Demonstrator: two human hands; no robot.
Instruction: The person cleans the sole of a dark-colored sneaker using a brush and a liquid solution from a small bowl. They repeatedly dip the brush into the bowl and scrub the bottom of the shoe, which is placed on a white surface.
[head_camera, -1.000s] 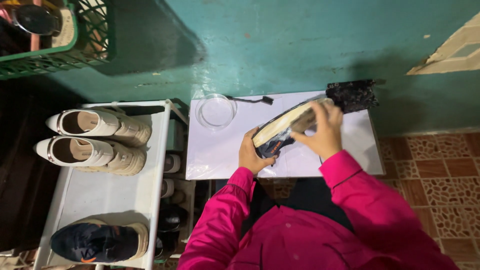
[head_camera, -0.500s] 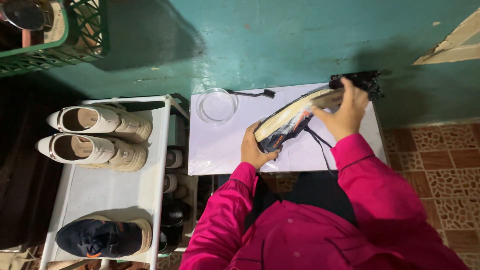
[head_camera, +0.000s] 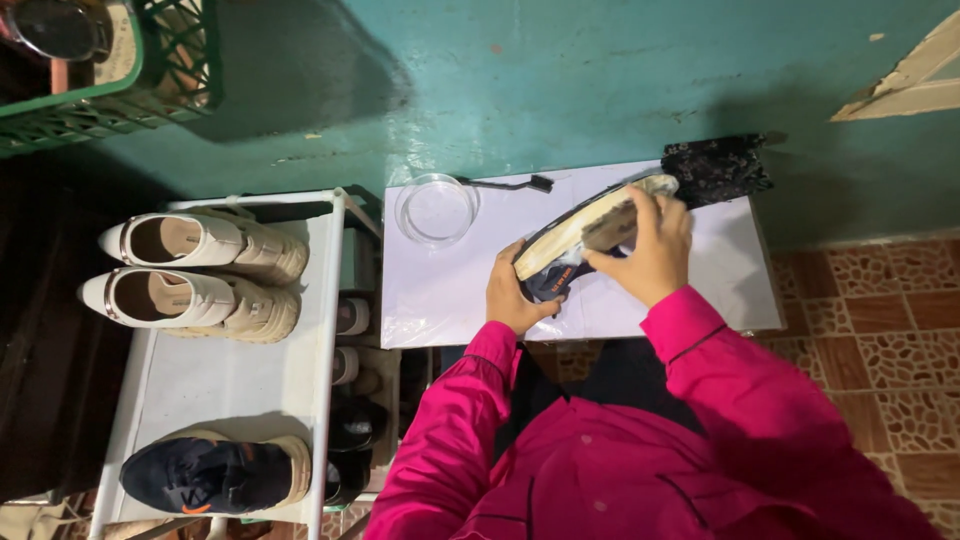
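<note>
Centrally, left hand (head_camera: 515, 296) grips the shoe (head_camera: 585, 232) heel, long axis rising toward upper right, where right hand (head_camera: 655, 245) clasps its sole.

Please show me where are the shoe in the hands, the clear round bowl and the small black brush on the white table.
Shoe (head_camera: 585, 225), head view: on its pale sole.
Clear round bowl (head_camera: 436, 209), head view: on its middle.
Small black brush (head_camera: 512, 185), head view: on its thin handle.

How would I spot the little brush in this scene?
Find the white table against the teal wall. At its far edge, just right of the clear round bowl, lies the brush. It is thin, dark and stick-like, with bristles at its right end, unlike the shoe in the hands.
</note>
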